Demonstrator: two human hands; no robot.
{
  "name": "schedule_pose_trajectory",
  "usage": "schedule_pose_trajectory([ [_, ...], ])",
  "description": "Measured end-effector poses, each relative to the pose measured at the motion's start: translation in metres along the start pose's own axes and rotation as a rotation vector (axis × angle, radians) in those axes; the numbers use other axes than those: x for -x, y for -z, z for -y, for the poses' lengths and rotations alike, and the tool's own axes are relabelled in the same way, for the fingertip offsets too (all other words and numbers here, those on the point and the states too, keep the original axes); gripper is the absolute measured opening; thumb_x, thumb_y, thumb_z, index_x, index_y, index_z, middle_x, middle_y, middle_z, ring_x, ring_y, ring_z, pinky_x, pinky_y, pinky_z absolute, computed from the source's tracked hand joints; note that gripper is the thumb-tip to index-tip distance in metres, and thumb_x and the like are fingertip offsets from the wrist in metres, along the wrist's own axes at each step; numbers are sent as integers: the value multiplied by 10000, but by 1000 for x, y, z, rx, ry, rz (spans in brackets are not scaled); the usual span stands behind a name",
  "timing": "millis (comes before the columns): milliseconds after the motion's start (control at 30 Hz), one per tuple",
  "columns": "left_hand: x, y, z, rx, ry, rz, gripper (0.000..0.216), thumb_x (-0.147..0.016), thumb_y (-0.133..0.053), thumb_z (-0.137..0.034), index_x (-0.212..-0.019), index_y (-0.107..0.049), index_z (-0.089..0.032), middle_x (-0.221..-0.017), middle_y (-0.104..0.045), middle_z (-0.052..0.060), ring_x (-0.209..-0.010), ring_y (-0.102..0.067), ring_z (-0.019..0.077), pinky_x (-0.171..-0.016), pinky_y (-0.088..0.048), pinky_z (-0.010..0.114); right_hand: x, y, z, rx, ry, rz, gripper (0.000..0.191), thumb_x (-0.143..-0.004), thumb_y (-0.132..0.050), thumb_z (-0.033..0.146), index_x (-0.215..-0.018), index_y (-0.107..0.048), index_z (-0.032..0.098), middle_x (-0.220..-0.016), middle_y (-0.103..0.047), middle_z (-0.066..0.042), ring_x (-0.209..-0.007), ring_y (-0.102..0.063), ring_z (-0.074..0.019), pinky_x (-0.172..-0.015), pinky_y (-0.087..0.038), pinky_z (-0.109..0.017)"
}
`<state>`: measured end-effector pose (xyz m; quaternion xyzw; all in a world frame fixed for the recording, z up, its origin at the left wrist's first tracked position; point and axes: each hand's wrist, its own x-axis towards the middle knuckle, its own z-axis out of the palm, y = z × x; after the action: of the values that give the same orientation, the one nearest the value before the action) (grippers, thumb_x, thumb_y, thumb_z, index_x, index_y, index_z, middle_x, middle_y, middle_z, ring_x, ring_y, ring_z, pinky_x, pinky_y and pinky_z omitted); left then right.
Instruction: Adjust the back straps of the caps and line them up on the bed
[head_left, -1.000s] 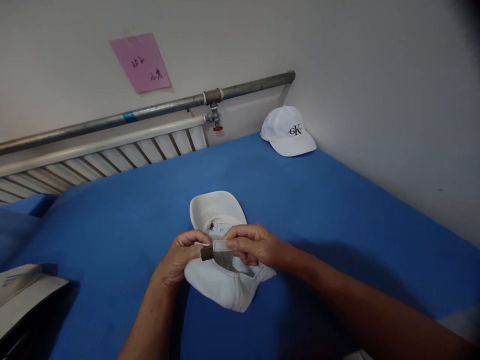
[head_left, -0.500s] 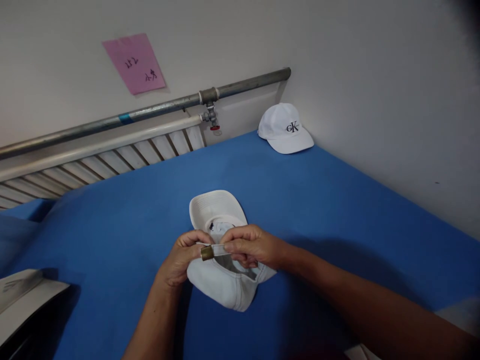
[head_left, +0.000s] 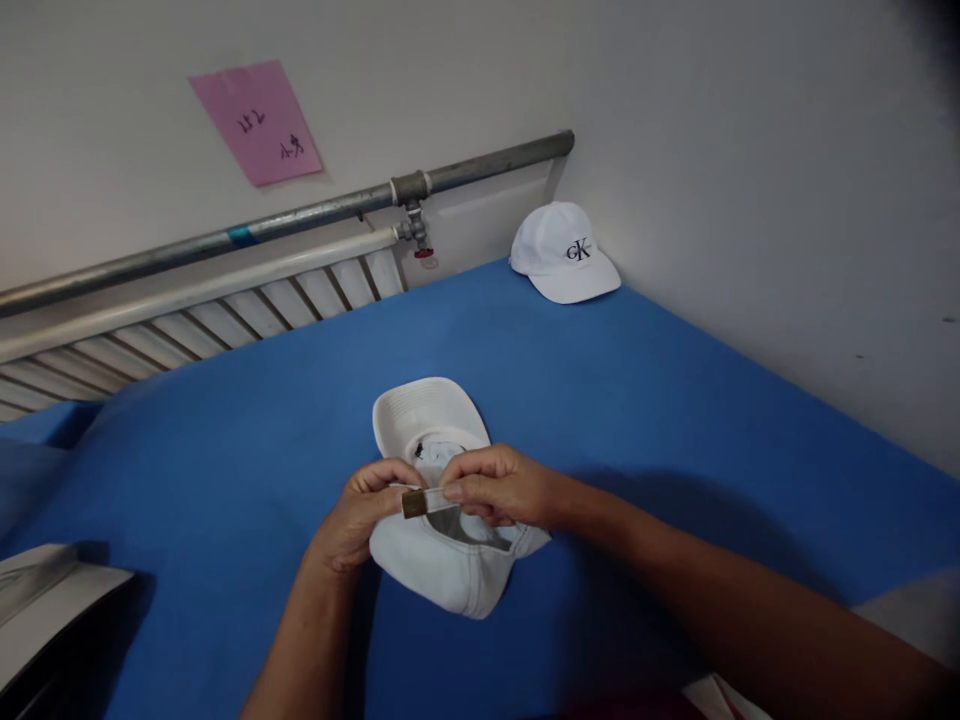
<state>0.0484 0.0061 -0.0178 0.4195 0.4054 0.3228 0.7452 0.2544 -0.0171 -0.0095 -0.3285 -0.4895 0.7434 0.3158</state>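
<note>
A white baseball cap (head_left: 442, 570) lies tipped over on the blue surface in front of me, its brim pointing away and its inside partly showing. My left hand (head_left: 364, 512) pinches the back strap beside its brass-coloured buckle (head_left: 413, 503). With thumb and fingers closed, my right hand (head_left: 499, 487) grips the white adjustment strap (head_left: 435, 499) just right of the buckle. The strap is stretched between both hands above the cap's back opening. Part of the strap is hidden under my fingers.
Another white cap (head_left: 566, 255) with black letters sits in the far corner by the wall. At the lower left is part of a white item (head_left: 64, 610) with a dark underside. A radiator (head_left: 285, 300), a metal pipe (head_left: 315, 215) and a red-handled valve (head_left: 424, 253) line the back of the blue surface (head_left: 300, 400).
The whole view has shifted slightly. Both hands keep nearly the same hold on the strap and buckle, and the cap stays in place.
</note>
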Motion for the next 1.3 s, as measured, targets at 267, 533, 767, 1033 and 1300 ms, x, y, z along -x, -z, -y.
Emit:
schedule_pose_trajectory([
  [267, 2, -3, -2, -1, -6, -19, 235, -548, -856, -288, -643, -694, -147, -545, -637, -3, -437, -528, 76, -438, -398, 156, -3, -4, -2, -47, -10, -61, 95, -792, -565, 249, -761, -586, 162, -464, -386, 98, -370, -286, -25, -364, -217, -165],
  [533, 3, -10, -5, 16, -99, -54, 193, -588, -850, -254, -692, -702, -187, -597, -635, -42, -504, -543, 55, -494, -413, 132, -2, -12, -4, -42, 36, -181, 136, -802, -565, 263, -711, -563, 161, -483, -398, 86, -386, -297, -21, -375, -231, -159],
  [767, 6, -2, -1, -27, -138, -17, 200, -590, -852, -290, -718, -720, -213, -665, -664, -37, -544, -569, 71, -510, -442, 145, -2, -11, -4, -128, 42, -154, 150, -760, -621, 289, -700, -560, 166, -476, -383, 94, -380, -283, -20, -369, -212, -162],
  [1033, 6, -1, -2, -77, -126, -38, 198, -564, -871, -236, -702, -731, -211, -696, -679, -30, -573, -591, 77, -537, -468, 154, 1, -17, -6, -30, 136, -136, 158, -801, -608, 299, -741, -594, 153, -499, -442, 77, -403, -339, -29, -396, -242, -173],
  [1300, 5, -4, -3, -46, -76, -10, 200, -568, -870, -268, -698, -731, -204, -657, -681, -22, -558, -588, 85, -539, -457, 164, 0, -13, -7, 33, 176, -94, 178, -821, -596, 320, -760, -585, 152, -514, -453, 79, -414, -357, -28, -402, -268, -171],
])
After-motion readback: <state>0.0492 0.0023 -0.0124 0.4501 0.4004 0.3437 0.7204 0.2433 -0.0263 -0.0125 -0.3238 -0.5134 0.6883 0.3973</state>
